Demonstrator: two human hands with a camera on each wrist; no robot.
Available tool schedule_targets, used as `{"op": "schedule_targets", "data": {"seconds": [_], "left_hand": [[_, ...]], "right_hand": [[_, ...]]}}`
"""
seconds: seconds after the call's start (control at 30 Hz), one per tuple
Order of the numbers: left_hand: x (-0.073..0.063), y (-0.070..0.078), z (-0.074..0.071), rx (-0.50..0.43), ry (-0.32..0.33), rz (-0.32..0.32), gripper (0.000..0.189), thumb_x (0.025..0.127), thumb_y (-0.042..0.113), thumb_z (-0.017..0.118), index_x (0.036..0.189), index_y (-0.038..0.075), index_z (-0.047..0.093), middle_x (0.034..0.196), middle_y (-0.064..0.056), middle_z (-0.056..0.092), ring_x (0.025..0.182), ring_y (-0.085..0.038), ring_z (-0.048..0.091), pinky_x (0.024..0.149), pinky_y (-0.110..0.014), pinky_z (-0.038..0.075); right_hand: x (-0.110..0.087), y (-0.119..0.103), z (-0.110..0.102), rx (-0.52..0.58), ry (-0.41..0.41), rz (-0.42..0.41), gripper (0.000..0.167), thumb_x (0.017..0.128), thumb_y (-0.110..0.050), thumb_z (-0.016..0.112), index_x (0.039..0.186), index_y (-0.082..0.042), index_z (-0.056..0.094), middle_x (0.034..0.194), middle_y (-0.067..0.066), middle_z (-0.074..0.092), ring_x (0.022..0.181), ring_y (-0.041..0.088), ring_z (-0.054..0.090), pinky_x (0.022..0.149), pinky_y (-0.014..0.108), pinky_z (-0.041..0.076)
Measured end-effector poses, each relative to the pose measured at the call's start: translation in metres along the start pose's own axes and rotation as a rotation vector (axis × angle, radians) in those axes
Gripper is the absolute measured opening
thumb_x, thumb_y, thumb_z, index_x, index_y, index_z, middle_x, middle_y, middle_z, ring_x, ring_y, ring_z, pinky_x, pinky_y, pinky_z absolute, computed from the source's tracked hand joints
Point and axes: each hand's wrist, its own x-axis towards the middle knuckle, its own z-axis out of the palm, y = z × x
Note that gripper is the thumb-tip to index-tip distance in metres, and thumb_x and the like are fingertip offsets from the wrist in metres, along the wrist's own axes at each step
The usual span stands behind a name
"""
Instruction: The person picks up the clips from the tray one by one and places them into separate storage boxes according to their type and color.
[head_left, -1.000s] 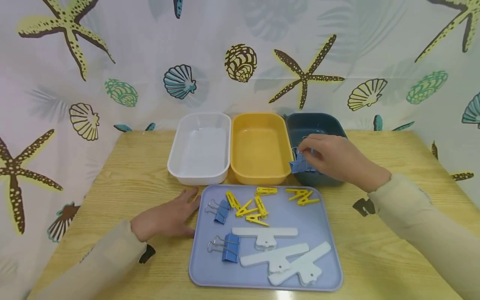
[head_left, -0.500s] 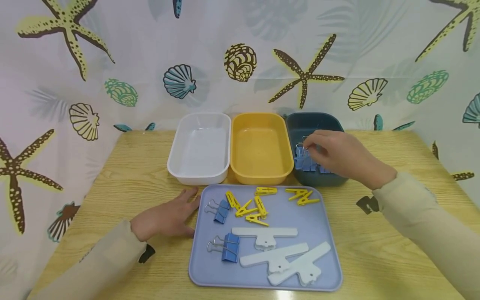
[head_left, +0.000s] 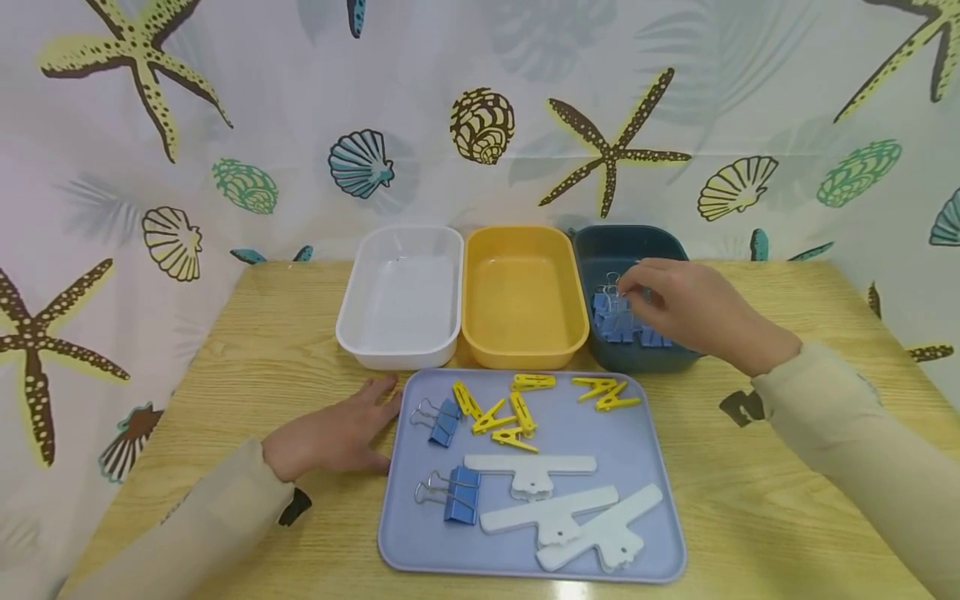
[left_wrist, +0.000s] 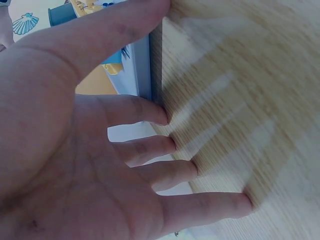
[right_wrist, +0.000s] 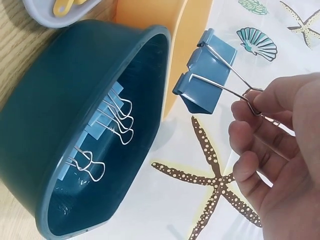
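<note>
My right hand [head_left: 693,307] pinches a blue binder clip [right_wrist: 212,72] by its wire handles between thumb and index finger. The clip hangs above the dark teal bin [head_left: 648,360], apart from it in the right wrist view. Inside that bin lie several blue binder clips [right_wrist: 97,122] with their handles up. My left hand [head_left: 337,435] rests on the table with spread fingers, right beside the left edge of the lavender tray [head_left: 611,442]. On the tray are two blue binder clips [head_left: 444,422], several yellow clothespins [head_left: 522,414] and white bag clips [head_left: 529,475].
A yellow bin [head_left: 525,358] and a white bin [head_left: 397,358] stand left of the teal one, side by side behind the tray. Wooden tabletop [head_left: 270,333] lies around them. A shell-patterned cloth [head_left: 435,75] hangs at the back and sides.
The right hand has shifted a little to the right and back, bringing the binder clip from the teal bin's left front edge over its inside. The left hand has stayed still.
</note>
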Motion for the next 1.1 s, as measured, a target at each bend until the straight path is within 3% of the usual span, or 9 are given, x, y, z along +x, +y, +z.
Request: {"op": "schedule_targets", "data": {"seconds": [0.33, 1.1], "left_hand": [[0.001, -0.002, 0.002, 0.002, 0.005, 0.014, 0.088, 0.083, 0.029, 0.073, 0.147, -0.01, 0.026, 0.156, -0.034, 0.011, 0.14, -0.058, 0.015, 0.114, -0.061, 0.025], [0.0, -0.002, 0.001, 0.002, 0.017, 0.01, 0.088, 0.082, 0.029, 0.072, 0.147, -0.009, 0.026, 0.155, -0.035, 0.012, 0.139, -0.059, 0.016, 0.114, -0.061, 0.025]], "right_hand": [[-0.001, 0.004, -0.001, 0.007, -0.019, 0.016, 0.014, 0.085, -0.001, 0.063, 0.094, -0.01, 0.07, 0.088, 0.003, 0.07, 0.065, 0.009, 0.053, 0.06, 0.03, 0.049], [-0.003, 0.021, 0.001, 0.025, -0.128, 0.145, 0.015, 0.088, -0.003, 0.06, 0.098, -0.007, 0.07, 0.091, 0.006, 0.07, 0.068, 0.014, 0.052, 0.063, 0.032, 0.047]]}}
